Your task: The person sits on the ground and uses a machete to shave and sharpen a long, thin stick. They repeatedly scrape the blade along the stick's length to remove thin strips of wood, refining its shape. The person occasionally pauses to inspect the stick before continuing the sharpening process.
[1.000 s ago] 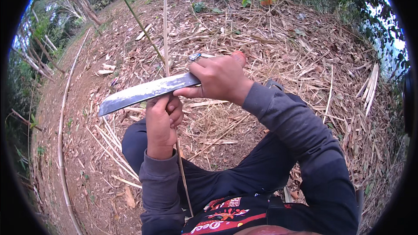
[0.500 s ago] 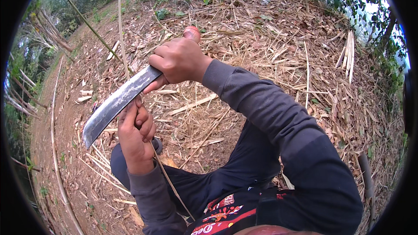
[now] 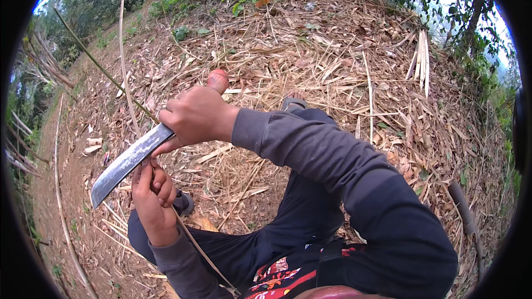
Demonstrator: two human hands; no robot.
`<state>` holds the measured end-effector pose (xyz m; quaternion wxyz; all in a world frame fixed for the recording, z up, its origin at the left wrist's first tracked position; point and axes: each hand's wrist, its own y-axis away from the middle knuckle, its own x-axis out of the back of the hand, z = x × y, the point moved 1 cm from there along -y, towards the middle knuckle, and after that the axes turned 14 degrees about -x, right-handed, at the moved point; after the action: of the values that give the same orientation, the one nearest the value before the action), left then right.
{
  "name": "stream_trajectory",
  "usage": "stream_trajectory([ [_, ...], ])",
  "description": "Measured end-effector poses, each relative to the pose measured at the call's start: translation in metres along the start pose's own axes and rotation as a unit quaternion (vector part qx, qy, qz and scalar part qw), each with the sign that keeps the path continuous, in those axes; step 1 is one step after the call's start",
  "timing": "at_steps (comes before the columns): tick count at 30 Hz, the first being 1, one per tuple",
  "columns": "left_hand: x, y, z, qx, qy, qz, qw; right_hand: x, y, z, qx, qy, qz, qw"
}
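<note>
My right hand point(image 3: 197, 116) is closed round the reddish handle point(image 3: 218, 80) of a machete. Its dark, worn blade point(image 3: 130, 160) slants down to the left, passing just above my left fingers. My left hand point(image 3: 152, 199) pinches a thin bamboo strip point(image 3: 199, 249), whose lower end runs down across my lap. Beyond the blade, two lengths stand apart: a pale strip point(image 3: 124, 61) and a green strip point(image 3: 94, 58). The blade hides where they meet the part in my left hand.
Dry leaves and split bamboo pieces point(image 3: 327, 72) cover the ground before my bent legs point(image 3: 277, 199). A long pole point(image 3: 61, 188) lies at the left, a short dark stick point(image 3: 463, 207) at the right. Pale slats point(image 3: 422, 63) lie farther right, near bushes.
Both hands and the machete have come nearer my body, the right hand more than the left. The view has shifted slightly, and my foot now shows past the right forearm.
</note>
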<state>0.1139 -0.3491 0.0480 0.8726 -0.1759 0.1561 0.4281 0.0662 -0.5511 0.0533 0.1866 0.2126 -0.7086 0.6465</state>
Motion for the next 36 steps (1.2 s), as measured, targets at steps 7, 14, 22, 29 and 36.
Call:
stream_trajectory([
  [7,-0.002,0.006,-0.001,0.002,0.008,-0.041,0.999,-0.006,-0.006,0.016,0.038,0.004,0.066,0.997],
  [14,-0.010,0.006,-0.006,0.043,0.034,-0.038,0.998,0.001,-0.020,0.058,-0.155,0.046,-0.080,0.984],
  [22,0.008,0.003,-0.001,0.044,0.027,0.024,0.998,-0.007,0.004,-0.005,0.013,-0.035,-0.038,0.999],
  [29,-0.001,0.008,0.003,0.047,0.009,-0.029,0.998,-0.006,-0.013,0.054,-0.159,0.037,-0.025,0.986],
  [36,-0.009,0.007,-0.005,0.013,-0.002,-0.026,1.000,-0.002,-0.012,0.070,-0.291,-0.047,-0.108,0.949],
])
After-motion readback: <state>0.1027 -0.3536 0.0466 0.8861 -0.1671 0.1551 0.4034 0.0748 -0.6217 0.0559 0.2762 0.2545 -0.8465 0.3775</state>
